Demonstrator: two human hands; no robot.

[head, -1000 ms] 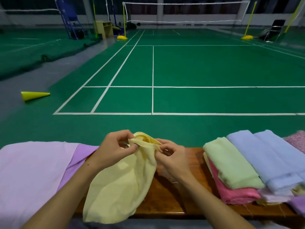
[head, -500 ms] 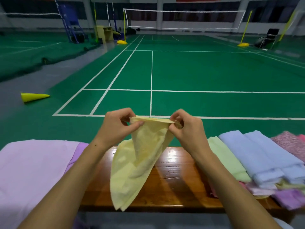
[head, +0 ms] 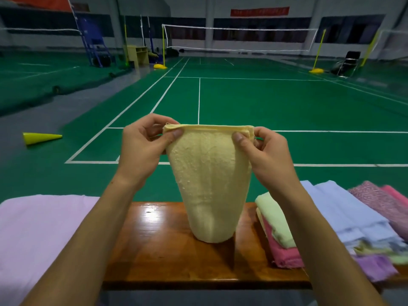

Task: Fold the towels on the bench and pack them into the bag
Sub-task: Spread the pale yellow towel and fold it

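A pale yellow towel [head: 209, 184] hangs doubled over above the wooden bench [head: 167, 250], its lower fold just over the bench top. My left hand [head: 143, 149] pinches its top left corner and my right hand [head: 262, 153] pinches the top right corner, stretching the upper edge flat between them. To the right lies a pile of towels: a light green one [head: 276, 219] on a pink one [head: 282, 250], light blue ones [head: 344, 215], a speckled pink one [head: 379, 202] and a purple one [head: 375, 266]. I see no bag.
A wide lilac cloth [head: 39, 235] covers the bench's left end. Beyond the bench stretches a green badminton court with white lines and a net [head: 238, 38]. A yellow cone [head: 39, 138] lies on the floor at left. A black chair [head: 348, 62] stands far right.
Both hands rose and moved apart, pulling the yellow towel's top edge straight. The towel now hangs flat and doubled between them instead of bunched and twisted.
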